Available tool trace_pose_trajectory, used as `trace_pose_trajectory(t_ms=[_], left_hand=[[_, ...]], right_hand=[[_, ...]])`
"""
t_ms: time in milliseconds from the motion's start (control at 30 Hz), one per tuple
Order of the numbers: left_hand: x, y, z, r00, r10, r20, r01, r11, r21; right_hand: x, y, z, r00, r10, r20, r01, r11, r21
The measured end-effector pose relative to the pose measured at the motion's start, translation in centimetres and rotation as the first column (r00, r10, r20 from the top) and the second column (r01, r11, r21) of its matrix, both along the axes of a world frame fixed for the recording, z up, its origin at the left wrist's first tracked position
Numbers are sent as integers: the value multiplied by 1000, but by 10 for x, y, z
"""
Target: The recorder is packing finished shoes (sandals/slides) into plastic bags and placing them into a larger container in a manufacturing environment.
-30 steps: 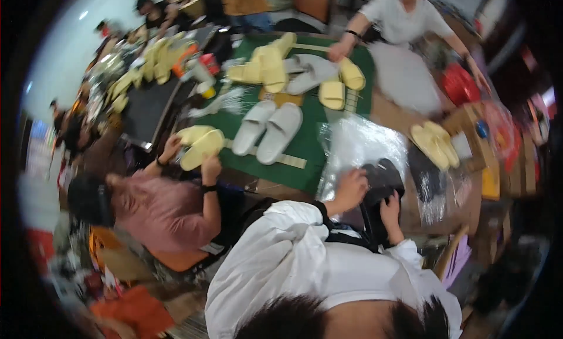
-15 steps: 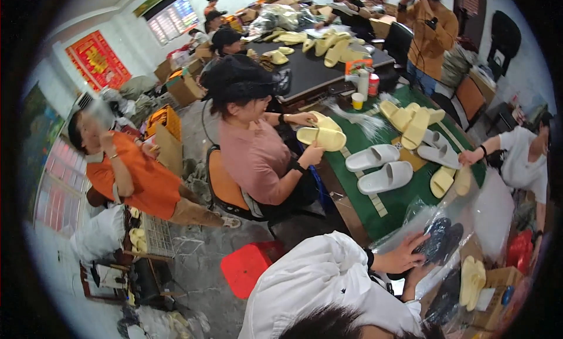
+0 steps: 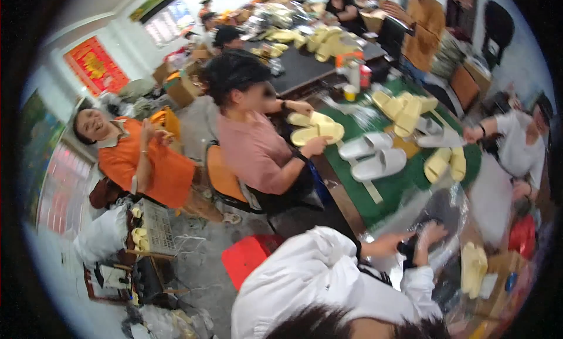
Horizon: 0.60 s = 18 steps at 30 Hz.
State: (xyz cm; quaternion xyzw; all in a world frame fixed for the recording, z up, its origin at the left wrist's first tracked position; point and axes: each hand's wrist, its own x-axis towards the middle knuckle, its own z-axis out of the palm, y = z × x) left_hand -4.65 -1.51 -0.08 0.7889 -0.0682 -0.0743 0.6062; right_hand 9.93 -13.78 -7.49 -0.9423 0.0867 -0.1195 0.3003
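Dark slippers (image 3: 441,213) lie inside a clear plastic bag (image 3: 404,213) at the table's near right corner. My right hand (image 3: 432,233) is on the bag at the slippers' near end, fingers bent and blurred. Close on its left, my left hand (image 3: 384,246) reaches to the bag; its fingertips are hidden and smeared. A pair of white slippers (image 3: 380,165) lies farther away on the green table top (image 3: 366,207). Yellow slippers (image 3: 437,165) lie to their right, beside another person's hand.
A co-worker in pink (image 3: 252,142) sits at the left edge, holding yellow slippers (image 3: 316,131). At right, a cardboard box (image 3: 504,274) stands by more yellow slippers (image 3: 472,270). A red stool (image 3: 249,257) is on the floor. A person in orange (image 3: 146,163) stands at left.
My right hand has moved up and right over the bag; my left hand has drawn left, off the dark slippers. The person in orange has lowered a hand from the face.
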Motion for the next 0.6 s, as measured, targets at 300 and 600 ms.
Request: trace_pose_trajectory(t_ms=[300, 600], left_hand=[[25, -6, -49, 911, 186, -367, -372, 755, -540], [29, -26, 7, 893, -145, -426, -162, 779, -605]], right_hand=[[-53, -46, 18, 758, 652, -16, -641, 750, 164], [-95, -80, 113, 760, 640, -109, -632, 691, -350]])
